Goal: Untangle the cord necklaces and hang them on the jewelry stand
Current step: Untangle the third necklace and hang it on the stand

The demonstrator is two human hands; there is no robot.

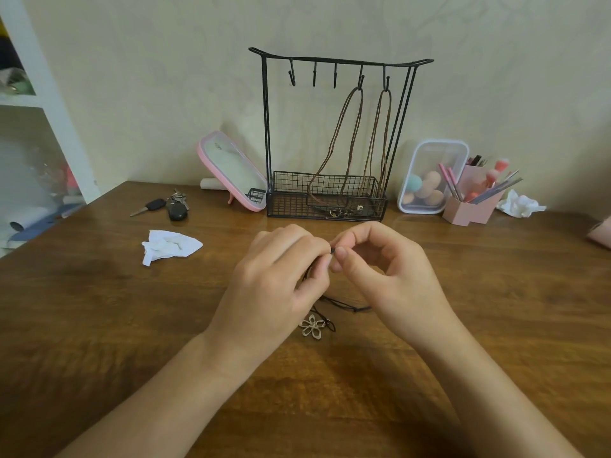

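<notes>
A black wire jewelry stand [266,127] with a row of hooks and a mesh basket stands at the back of the wooden table [99,309]. Two brown cord necklaces [353,137] hang from its two right hooks, their pendants down in the basket. In front of it, my left hand [277,279] and my right hand [386,276] meet fingertip to fingertip, both pinching a black cord necklace [347,304]. Its cord trails onto the table between my wrists, ending in a pale flower pendant [312,325]. Part of the cord is hidden under my palms.
A crumpled white tissue [168,247] lies left of my hands, with car keys [168,204] behind it. A pink mirror [231,170] leans left of the stand. To the right stand a clear sponge box [429,175], a pink brush holder [472,200] and another tissue [520,203]. White shelves [36,104] rise at far left.
</notes>
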